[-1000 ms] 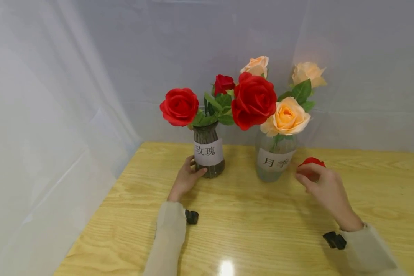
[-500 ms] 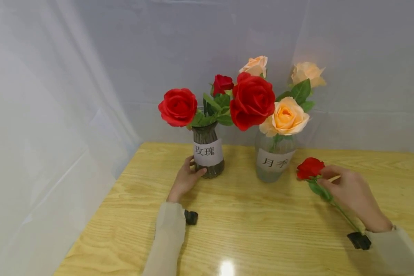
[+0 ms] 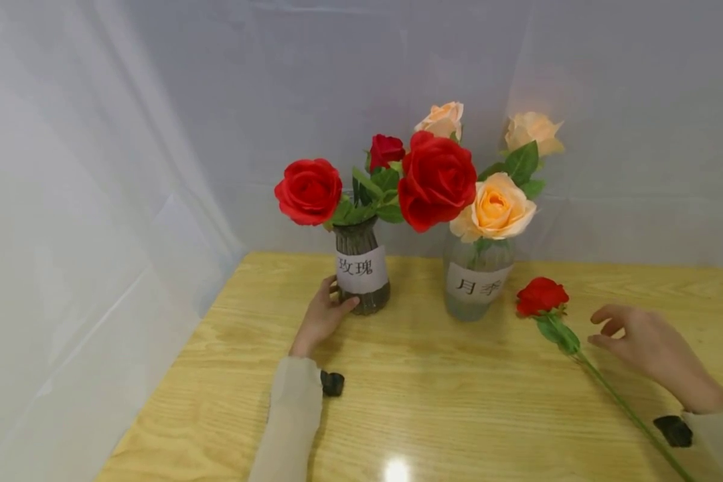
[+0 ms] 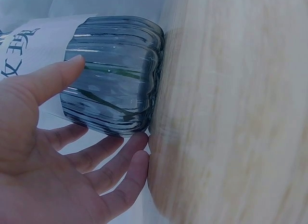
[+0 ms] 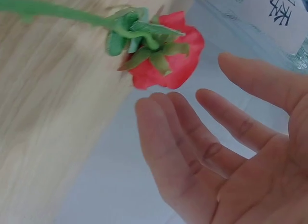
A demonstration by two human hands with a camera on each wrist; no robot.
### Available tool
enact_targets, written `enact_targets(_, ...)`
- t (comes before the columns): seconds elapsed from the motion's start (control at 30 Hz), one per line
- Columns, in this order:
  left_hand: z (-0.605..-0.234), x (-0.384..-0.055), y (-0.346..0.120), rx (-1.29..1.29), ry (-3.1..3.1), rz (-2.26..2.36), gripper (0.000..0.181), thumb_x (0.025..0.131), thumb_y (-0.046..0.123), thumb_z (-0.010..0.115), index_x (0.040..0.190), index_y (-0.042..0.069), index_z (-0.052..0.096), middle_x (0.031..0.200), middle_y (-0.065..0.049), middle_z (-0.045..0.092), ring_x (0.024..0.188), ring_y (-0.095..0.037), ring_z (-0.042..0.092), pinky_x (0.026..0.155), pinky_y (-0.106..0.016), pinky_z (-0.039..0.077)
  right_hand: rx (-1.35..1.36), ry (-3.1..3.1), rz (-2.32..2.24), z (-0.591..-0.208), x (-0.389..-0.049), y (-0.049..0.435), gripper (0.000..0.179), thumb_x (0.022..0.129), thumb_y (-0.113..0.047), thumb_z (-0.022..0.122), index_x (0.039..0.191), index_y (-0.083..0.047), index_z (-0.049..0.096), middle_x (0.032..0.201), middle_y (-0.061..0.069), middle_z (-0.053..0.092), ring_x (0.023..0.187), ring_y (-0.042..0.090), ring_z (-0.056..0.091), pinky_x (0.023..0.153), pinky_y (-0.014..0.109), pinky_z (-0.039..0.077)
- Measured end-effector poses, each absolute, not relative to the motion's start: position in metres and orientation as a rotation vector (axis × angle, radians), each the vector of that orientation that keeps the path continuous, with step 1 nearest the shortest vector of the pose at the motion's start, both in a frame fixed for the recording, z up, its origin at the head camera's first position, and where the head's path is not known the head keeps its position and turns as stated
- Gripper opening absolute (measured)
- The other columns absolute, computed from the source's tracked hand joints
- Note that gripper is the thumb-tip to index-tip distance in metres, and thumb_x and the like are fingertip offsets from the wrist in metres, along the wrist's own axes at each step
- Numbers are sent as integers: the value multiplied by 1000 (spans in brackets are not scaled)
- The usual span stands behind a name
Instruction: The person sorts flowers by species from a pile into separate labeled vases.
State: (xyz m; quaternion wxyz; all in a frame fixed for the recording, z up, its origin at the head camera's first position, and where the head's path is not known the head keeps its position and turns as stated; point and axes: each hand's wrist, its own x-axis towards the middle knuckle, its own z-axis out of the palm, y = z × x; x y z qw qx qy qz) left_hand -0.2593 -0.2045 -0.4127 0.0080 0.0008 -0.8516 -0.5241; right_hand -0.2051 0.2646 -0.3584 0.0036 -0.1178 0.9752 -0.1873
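At the left of the head view, my left hand (image 3: 323, 314) holds the lower part of a dark ribbed glass vase (image 3: 375, 301) with its thumb in front and its fingers around the side. Red roses (image 3: 309, 191) and green leaves stand in this vase, which bears a white label. A single red rose (image 3: 542, 296) lies on the table, its long green stem running to the lower right. To the right of that rose, my right hand (image 3: 653, 345) has loosely bent fingers and nothing in its grasp. The right wrist view shows the rose (image 5: 168, 55) beyond the fingertips.
A clear glass vase (image 3: 470, 309) with a white label stands right of the dark vase, with peach roses (image 3: 497, 206) in it. One big red bloom overlaps them in view. A pale sheet (image 3: 337, 67) hangs behind the wooden table (image 3: 446, 395).
My right hand has let go of the single red rose and moved right, away from it. The rose now lies with its stem in plain view. My left hand has stayed at the dark vase.
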Motion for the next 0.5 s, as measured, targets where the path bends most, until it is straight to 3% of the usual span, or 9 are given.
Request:
enact_targets(0.27, -414, -260, -204, 2, -2656, -1653, 67, 100, 12, 65, 154, -5, 29, 147, -36, 41, 130, -50, 47, 108, -56, 40, -345, 2914, -537, -363, -201, 277, 33, 89, -5, 73, 109, 17, 60, 82, 17, 69, 69, 31, 66, 58, 46, 55)
enact_targets(0.5, -413, -260, -204, 10, -2657, -1654, 68, 99, 12, 66, 154, -5, 29, 148, -35, 42, 130, -49, 47, 108, -56, 41, -296, 2743, -570, -371, -196, 282, 34, 91, -3, 69, 114, 18, 56, 84, 14, 67, 55, 20, 62, 52, 36, 53)
